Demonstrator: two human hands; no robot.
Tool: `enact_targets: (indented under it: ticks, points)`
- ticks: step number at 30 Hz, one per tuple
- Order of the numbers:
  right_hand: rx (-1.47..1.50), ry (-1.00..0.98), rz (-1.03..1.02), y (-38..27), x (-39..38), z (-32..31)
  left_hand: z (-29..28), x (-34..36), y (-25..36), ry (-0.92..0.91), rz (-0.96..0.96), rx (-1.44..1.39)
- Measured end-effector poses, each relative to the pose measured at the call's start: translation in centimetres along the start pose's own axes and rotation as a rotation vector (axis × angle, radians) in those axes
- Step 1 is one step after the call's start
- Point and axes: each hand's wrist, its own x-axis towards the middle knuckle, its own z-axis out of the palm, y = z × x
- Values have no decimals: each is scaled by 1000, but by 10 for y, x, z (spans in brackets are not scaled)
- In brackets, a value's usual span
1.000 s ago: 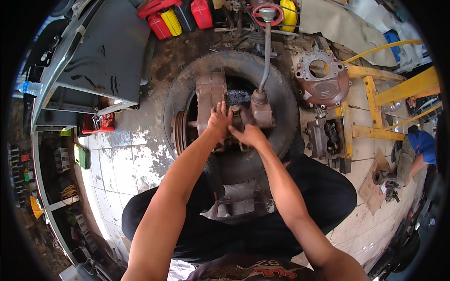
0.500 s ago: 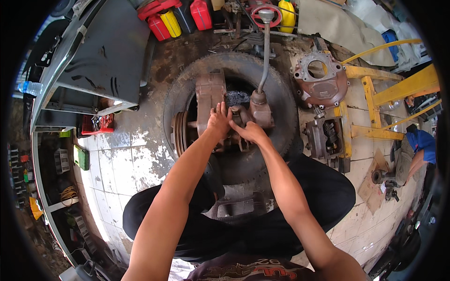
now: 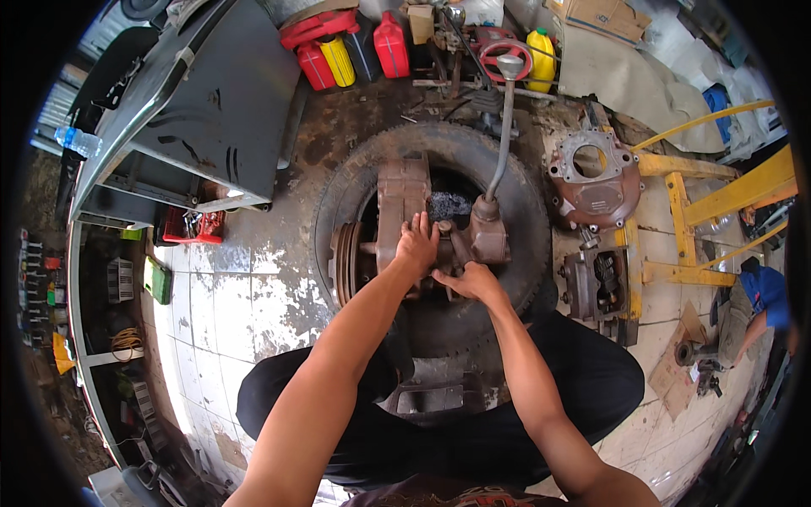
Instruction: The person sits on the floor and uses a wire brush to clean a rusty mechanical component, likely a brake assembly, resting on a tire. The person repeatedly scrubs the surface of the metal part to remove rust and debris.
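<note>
A brown metal gearbox (image 3: pixel 397 190) lies across a black tyre (image 3: pixel 363 160) on the floor between my knees. My left hand (image 3: pixel 416 245) rests flat on the middle of the housing, fingers stretched out. Close by on its right, my right hand (image 3: pixel 471 281) is at the near end of a short rounded metal piece (image 3: pixel 461 246), thumb held apart; its other fingers are partly hidden. A round grooved drum (image 3: pixel 347 264) sits at the gearbox's left end. From its right block (image 3: pixel 488 237) rises a long grey lever (image 3: pixel 504 139) with a round top.
To the right are a bell-shaped housing (image 3: pixel 604 203), an opened gear case (image 3: pixel 596 283) and a yellow metal frame (image 3: pixel 676 215). Red and yellow jugs (image 3: pixel 391 46) line the back. A grey cabinet (image 3: pixel 220 101) and red basket (image 3: pixel 194 226) stand left. Another person's arm (image 3: pixel 750 334) shows far right.
The whole view has shifted, so everything sits lower and further right. My right hand has drawn slightly back toward me over the gearbox; my left hand stays flat on the housing.
</note>
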Motion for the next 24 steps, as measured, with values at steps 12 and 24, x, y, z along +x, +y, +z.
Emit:
enact_targets:
  ticks: [12, 24]
  points:
    - [22, -276, 376, -43, 23, -48, -4, -8, 5, 8, 33, 117]
    - [-68, -108, 211, -49, -9, -22, -6, -11, -2, -58, -51, -29]
